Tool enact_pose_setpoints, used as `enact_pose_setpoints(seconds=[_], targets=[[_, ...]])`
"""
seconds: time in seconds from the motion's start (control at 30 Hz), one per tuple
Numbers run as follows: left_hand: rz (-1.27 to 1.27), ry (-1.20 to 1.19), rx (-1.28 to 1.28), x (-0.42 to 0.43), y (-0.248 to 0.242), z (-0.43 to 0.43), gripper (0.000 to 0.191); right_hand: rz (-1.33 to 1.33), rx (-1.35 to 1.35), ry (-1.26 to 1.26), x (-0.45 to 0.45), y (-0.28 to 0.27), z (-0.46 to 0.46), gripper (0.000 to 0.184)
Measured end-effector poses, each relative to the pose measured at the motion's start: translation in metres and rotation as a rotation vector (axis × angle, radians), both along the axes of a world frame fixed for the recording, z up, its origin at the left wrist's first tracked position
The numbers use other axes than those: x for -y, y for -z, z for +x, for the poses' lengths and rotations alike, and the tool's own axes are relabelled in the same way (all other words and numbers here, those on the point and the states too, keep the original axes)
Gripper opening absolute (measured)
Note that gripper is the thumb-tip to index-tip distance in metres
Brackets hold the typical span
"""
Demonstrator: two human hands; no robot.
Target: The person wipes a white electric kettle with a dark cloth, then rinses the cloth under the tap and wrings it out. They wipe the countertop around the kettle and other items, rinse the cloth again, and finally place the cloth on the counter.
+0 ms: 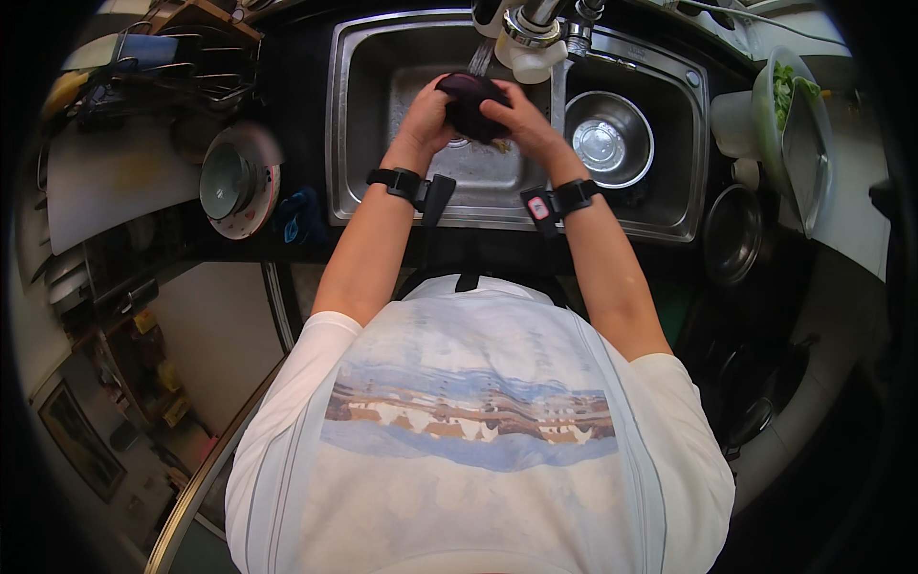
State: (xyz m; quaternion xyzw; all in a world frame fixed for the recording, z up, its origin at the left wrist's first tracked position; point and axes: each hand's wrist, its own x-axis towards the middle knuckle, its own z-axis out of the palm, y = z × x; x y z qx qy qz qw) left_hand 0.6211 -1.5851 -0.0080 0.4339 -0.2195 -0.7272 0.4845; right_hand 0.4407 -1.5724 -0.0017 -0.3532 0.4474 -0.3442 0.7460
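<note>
Over the left basin of the stainless-steel double sink [401,208], I hold a dark purple vegetable [470,104] between both hands. My left hand [424,118] grips its left side. Around its right side curls my right hand [529,122], with the thumb across the front. Water runs from the faucet [529,43] just behind the vegetable. Small yellowish bits [500,146] show below it, partly hidden by my right hand. A shiny metal bowl [606,140] sits in the right basin.
Stacked bowls [228,179] on a patterned plate and a blue cloth [301,215] lie left of the sink, near a white cutting board [118,183]. On the right are a bowl of green leaves [785,93] and a metal pan lid [731,233].
</note>
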Motion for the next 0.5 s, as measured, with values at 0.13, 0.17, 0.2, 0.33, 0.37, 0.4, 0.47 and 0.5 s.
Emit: enact_pose_setpoints(seconds=[0.13,0.17,0.2,0.33,0.37,0.4,0.47,0.5], targets=[[-0.025,0.058,-0.163,0.006,-0.002,-0.005,0.049,0.151,0.265,0.0,-0.011,-0.02,0.019,0.052],[-0.065,0.124,-0.153,0.008,-0.013,-0.005,0.056,0.152,0.208,0.017,-0.01,-0.018,0.016,0.047],[-0.105,0.187,-0.142,0.009,-0.023,-0.006,0.065,0.153,0.152,0.032,-0.006,-0.014,0.01,0.042],[0.02,0.129,0.317,0.004,-0.043,-0.031,0.091,-0.141,-0.204,-0.107,0.014,0.006,0.011,0.031],[-0.028,-0.029,0.381,0.006,-0.026,-0.034,0.069,-0.177,-0.187,-0.159,0.013,0.0,0.015,0.029],[0.005,-0.056,0.305,0.011,-0.016,-0.027,0.057,-0.207,-0.175,-0.201,0.011,-0.011,0.014,0.027],[0.068,-0.114,0.155,0.02,-0.003,-0.003,0.033,-0.172,-0.086,-0.282,0.021,-0.015,0.008,0.026],[0.115,-0.182,0.067,0.018,-0.004,0.004,0.013,-0.066,-0.104,-0.169,0.023,-0.011,0.004,0.031]])
